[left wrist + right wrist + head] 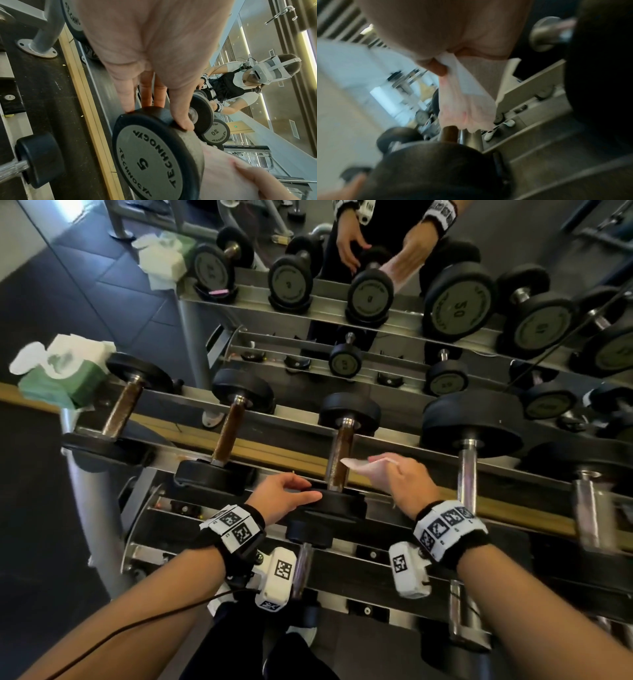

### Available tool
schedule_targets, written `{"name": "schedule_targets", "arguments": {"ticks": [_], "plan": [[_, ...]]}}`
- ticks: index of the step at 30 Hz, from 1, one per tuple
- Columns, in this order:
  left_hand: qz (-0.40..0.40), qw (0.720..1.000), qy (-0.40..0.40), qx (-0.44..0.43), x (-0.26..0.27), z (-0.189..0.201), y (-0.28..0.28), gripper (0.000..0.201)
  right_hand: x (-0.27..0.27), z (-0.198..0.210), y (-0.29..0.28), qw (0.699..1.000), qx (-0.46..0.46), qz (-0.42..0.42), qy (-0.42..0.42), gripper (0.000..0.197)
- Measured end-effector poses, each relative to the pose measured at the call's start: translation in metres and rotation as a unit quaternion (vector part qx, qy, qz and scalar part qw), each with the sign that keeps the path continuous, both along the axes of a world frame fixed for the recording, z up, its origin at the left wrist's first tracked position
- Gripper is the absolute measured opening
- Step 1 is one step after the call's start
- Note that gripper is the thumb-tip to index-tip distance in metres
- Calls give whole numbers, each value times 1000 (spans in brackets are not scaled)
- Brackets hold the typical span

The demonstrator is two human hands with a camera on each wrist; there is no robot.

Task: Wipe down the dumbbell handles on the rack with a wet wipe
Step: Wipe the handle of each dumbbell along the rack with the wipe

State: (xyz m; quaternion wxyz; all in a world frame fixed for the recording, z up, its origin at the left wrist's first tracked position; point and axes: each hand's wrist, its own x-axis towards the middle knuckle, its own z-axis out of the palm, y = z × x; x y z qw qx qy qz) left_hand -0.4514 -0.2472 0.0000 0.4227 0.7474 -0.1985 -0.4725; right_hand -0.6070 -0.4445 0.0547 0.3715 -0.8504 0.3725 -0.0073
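A rusty-brown dumbbell handle stands third from the left on the rack's top tier. My left hand grips the rim of its near black head, marked 5 in the left wrist view, with fingers on one side and thumb on the other. My right hand pinches a white wet wipe just right of the handle, its free end touching or almost touching the bar. In the blurred right wrist view the wipe hangs down over the handle.
A green wet-wipe pack sits at the rack's left end. More dumbbells stand to the left and right, and on a lower tier. A mirror behind repeats the rack and my hands.
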Motion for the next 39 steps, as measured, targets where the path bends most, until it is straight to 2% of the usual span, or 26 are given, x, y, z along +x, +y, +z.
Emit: {"name": "schedule_targets", "arguments": {"ticks": [2, 4, 6, 7, 11, 14, 17, 20, 27, 30, 33, 36, 39], "plan": [[3, 1000, 2, -1, -1, 1, 0, 36, -7, -10, 0, 981, 60, -135, -123, 30], [8, 1000, 8, -3, -1, 1, 0, 35, -3, -19, 5, 931, 166, -243, -214, 33], [13, 1000, 13, -6, -3, 1, -1, 35, 10, -27, 12, 883, 251, -292, -270, 33], [16, 1000, 13, -7, -3, 1, -1, 36, 17, -29, 14, 877, 262, -297, -274, 35], [33, 999, 13, -5, -5, -3, -2, 37, 44, -37, 23, 883, 313, -259, -236, 43], [29, 1000, 8, -3, -3, -5, -3, 36, 55, -40, 26, 891, 328, -217, -226, 23], [27, 1000, 7, -5, -2, -9, -3, 36, 60, -40, 25, 905, 323, -193, -197, 23], [25, 1000, 7, -4, -1, -12, -2, 37, 57, -41, 25, 909, 325, -188, -181, 24], [23, 999, 26, -14, 4, -15, -1, 35, 20, -50, 33, 941, 291, -123, -118, 33], [20, 999, 30, -17, 5, -15, -1, 33, 20, -48, 26, 932, 304, -142, -135, 34], [18, 999, 33, -16, 5, -16, -1, 34, 41, -42, 19, 930, 296, -154, -155, 47], [20, 999, 31, -14, 5, -17, -1, 34, 57, -39, 18, 920, 319, -160, -163, 35], [13, 999, 28, -16, 5, -17, 0, 31, 49, -39, 21, 919, 330, -153, -154, 31]]}}
